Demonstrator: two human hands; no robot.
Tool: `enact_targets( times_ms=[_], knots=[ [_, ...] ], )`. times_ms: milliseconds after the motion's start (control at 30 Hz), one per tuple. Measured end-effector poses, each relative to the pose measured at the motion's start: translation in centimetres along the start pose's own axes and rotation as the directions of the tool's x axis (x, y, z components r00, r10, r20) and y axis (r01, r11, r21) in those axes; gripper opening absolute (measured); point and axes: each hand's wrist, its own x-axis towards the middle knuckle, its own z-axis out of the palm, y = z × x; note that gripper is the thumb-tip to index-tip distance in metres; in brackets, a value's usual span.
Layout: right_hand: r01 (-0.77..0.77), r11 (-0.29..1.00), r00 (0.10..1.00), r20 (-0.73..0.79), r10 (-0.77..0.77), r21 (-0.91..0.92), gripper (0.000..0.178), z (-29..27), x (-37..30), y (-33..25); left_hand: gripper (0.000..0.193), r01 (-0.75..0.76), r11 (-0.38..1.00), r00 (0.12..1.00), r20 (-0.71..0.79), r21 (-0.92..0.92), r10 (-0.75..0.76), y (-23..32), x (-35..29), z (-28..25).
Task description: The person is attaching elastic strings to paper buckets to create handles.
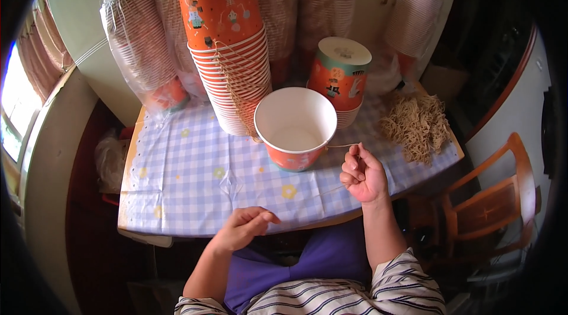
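A white-lined orange paper bucket (291,158) stands upright on the table, its mouth facing up. From its right side a thin tan cord (342,146) runs to my right hand (363,176), which pinches the cord's end between thumb and fingers. My left hand (247,227) is closed in a pinch over the table's front edge, apart from the bucket; what it holds, if anything, is too small to make out. Behind the bucket on the left rises a tall stack of upturned orange buckets (222,13), with tan cord handles (236,87) hanging down its side.
A shorter upturned bucket stack (337,81) stands behind right. Beside it lies a heap of tan cords (418,128). Plastic-wrapped bucket stacks (139,37) line the table's back. A checked cloth (195,187) covers the table. At right is a wooden chair (485,208).
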Motion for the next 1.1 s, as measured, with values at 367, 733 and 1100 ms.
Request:
enact_targets(
  times_ms=[367, 733, 1100],
  knots=[
    [-0.081, 0.947, 0.983, -0.179, 0.026, -0.31, 0.023, -1.1, 0.4, -0.5, 0.04, 0.002, 1.0, 0.994, -0.109, 0.031, 0.001, 1.9, 0.0, -2.4],
    [0.592, -0.099, 0.781, 0.599, -0.178, -0.8, 0.045, 7.0, -2.9, 4.9, 0.043, 0.053, 0.97, 0.972, 0.21, 0.237, -0.105, 4.0, 4.6, 0.0],
    [0.566, -0.15, 0.809, 0.581, -0.086, -0.811, 0.024, 5.1, -0.1, 7.7, 0.039, 0.13, 0.991, 0.985, 0.122, -0.042, -0.124, 3.0, 4.2, -1.1]
  ],
)
